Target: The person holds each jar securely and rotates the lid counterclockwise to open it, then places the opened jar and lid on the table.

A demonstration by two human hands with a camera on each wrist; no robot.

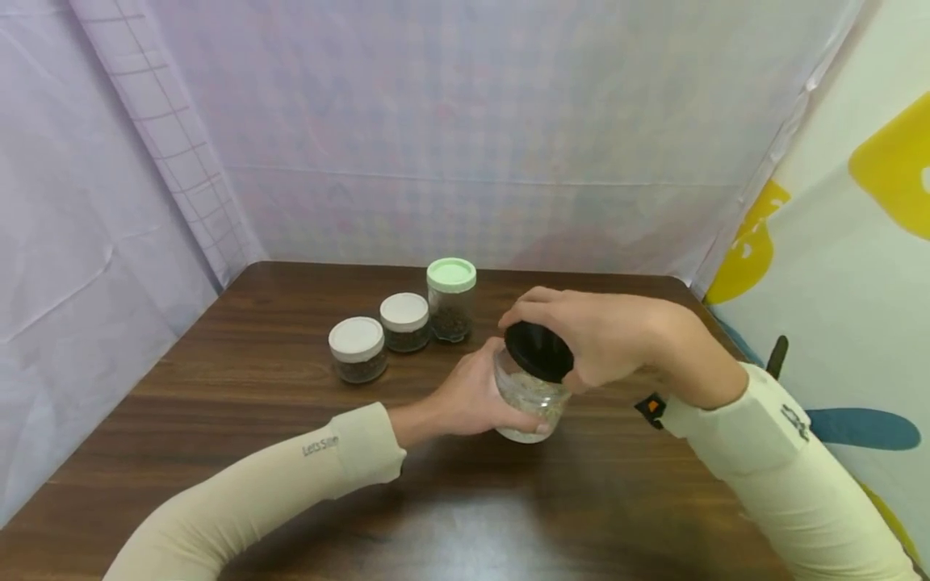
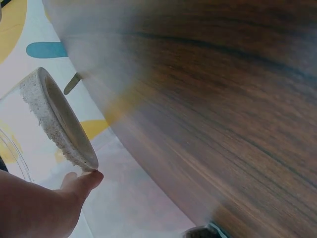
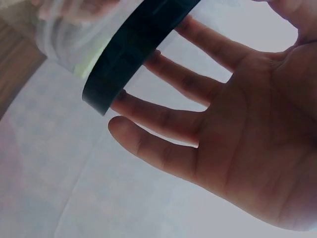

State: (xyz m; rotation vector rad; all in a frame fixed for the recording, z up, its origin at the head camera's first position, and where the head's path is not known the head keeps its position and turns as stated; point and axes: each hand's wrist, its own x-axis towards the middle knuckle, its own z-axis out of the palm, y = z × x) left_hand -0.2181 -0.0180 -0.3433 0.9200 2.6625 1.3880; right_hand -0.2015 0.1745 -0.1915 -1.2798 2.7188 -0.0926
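My left hand (image 1: 475, 395) grips a clear jar (image 1: 534, 403) from its left side, with the thumb across the near side. Pale grainy stuff lies in the jar's lower part; the left wrist view shows it close to the jar's base (image 2: 72, 119). A black lid (image 1: 539, 352) is tilted over the jar's mouth, held by my right hand (image 1: 599, 331). In the right wrist view the fingertips bear on the rim of the lid (image 3: 133, 49), and the palm stands away from it. Whether the lid still touches the jar I cannot tell.
Left of and behind the hands stand two low jars with white lids (image 1: 356, 339) (image 1: 404, 313) and a taller jar with a pale green lid (image 1: 451, 278), all with dark contents. They share the brown wooden table (image 1: 240, 363). A pale curtain (image 1: 465, 145) hangs behind it.
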